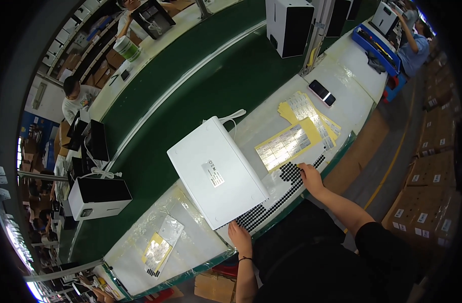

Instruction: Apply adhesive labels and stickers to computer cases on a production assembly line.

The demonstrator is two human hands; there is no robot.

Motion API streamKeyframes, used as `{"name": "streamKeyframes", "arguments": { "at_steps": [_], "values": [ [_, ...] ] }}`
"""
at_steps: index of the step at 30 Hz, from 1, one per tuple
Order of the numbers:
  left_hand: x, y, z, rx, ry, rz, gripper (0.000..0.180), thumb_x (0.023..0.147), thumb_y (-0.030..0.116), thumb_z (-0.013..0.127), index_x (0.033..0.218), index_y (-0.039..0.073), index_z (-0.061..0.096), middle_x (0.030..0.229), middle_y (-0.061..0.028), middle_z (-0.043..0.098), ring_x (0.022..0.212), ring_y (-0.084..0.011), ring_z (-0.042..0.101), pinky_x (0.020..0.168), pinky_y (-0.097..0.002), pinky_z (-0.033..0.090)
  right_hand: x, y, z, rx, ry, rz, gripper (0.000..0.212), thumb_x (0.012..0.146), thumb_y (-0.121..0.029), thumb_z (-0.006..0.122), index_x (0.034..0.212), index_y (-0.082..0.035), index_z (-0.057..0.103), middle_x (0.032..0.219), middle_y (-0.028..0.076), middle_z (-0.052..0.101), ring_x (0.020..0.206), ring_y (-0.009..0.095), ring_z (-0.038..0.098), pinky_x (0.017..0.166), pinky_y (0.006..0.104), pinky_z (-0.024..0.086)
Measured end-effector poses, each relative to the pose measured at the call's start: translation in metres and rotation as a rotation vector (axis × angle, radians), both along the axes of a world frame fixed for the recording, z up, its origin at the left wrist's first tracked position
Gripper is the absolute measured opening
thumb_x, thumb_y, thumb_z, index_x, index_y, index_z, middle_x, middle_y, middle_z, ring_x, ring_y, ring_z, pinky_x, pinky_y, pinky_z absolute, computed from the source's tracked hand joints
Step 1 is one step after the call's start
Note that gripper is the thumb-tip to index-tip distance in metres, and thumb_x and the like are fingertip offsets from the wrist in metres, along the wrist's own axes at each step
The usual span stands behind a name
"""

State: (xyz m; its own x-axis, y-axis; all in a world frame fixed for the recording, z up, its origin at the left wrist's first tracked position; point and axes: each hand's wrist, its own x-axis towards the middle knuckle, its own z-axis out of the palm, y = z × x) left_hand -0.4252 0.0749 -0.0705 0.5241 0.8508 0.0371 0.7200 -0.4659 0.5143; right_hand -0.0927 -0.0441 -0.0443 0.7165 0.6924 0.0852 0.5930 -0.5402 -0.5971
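Worker at a desk (200, 247) beside a green conveyor belt (200, 86). A white box-shaped device (216, 171) lies flat near the desk's front edge, its small label (214, 174) facing up and its white cable (231, 117) trailing off the far end. The left hand (239, 236) rests at the near corner of the device, fingers flat and holding nothing, touching the sheet of small black round pads (271, 194) that runs out from under the device along the desk edge. The right hand (310, 175) lies on the far end of that same sheet, fingertips pinched narrow on a pad; whether one has been lifted cannot be told. Yellow sheets of silver labels (286, 146) lie just beyond the right hand, and a phone (322, 93) sits farther back.

Likely hazards, as judged from this layout: the device sits on the pad sheet close to the desk edge, so a tug on the sheet could shift or tip the device off the front. A pad peeled carelessly may fold on itself or stick to a finger. The loose cable could snag on the moving belt.
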Motion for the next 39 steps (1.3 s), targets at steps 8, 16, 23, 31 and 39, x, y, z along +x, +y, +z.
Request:
{"name": "streamKeyframes", "arguments": {
  "at_steps": [8, 16, 23, 31, 39],
  "values": [
    [0.013, 0.018, -0.009, -0.023, -0.091, 0.135, 0.041, 0.085, -0.003, 0.051, 0.125, -0.002, 0.047, 0.111, -0.0195, 0.062, 0.104, -0.037, 0.054, 0.089, -0.0442, 0.043, 0.018, 0.009, -0.012, 0.054, -0.105, 0.107, 0.023, 0.076, 0.005, 0.062, 0.096, -0.004, 0.056, 0.085, 0.014, 0.059, 0.085, 0.035, 0.056, 0.073, 0.0438, 0.046],
    [0.025, 0.037, 0.007, 0.117, -0.043, 0.07, 0.022, 0.085, 0.004, 0.056, 0.106, -0.003, 0.056, 0.093, -0.0202, 0.062, 0.09, -0.0389, 0.057, 0.079, -0.0469, 0.044, 0.037, 0.006, -0.015, 0.035, 0.05, 0.254, 0.022, 0.077, 0.004, 0.061, 0.097, -0.003, 0.054, 0.089, 0.016, 0.056, 0.088, 0.036, 0.055, 0.074, 0.044, 0.045],
    [0.029, 0.048, -0.024, -0.01, 0.047, 0.015, 0.011, 0.081, 0.005, 0.058, 0.083, -0.005, 0.062, 0.082, -0.0243, 0.063, 0.082, -0.0424, 0.058, 0.074, -0.0495, 0.047, 0.038, 0.006, -0.016, 0.053, 0.118, 0.264, 0.022, 0.078, 0.004, 0.061, 0.098, -0.002, 0.054, 0.087, 0.017, 0.055, 0.085, 0.037, 0.054, 0.073, 0.0441, 0.045],
    [0.034, 0.051, -0.028, -0.131, 0.131, 0.054, 0.038, 0.077, 0.009, 0.063, 0.115, 0.004, 0.062, 0.118, -0.0194, 0.06, 0.11, -0.0408, 0.054, 0.095, -0.0486, 0.043, 0.039, 0.043, 0.022, 0.294, 0.27, -0.023, 0.019, 0.081, 0.002, 0.066, 0.095, 0.001, 0.054, 0.088, 0.014, 0.061, 0.083, 0.026, 0.063, 0.076, 0.0324, 0.049],
    [0.032, 0.062, -0.035, -0.004, -0.014, 0.048, 0.032, 0.08, 0.005, 0.059, 0.111, 0.002, 0.062, 0.109, -0.0238, 0.062, 0.101, -0.0436, 0.056, 0.085, -0.0465, 0.048, 0.013, 0.179, 0.223, 0.717, 0.315, 0.336, 0.022, 0.082, -0.006, 0.07, 0.098, 0.0, 0.055, 0.093, 0.008, 0.06, 0.089, 0.017, 0.059, 0.083, 0.0279, 0.047]
  ]
}}
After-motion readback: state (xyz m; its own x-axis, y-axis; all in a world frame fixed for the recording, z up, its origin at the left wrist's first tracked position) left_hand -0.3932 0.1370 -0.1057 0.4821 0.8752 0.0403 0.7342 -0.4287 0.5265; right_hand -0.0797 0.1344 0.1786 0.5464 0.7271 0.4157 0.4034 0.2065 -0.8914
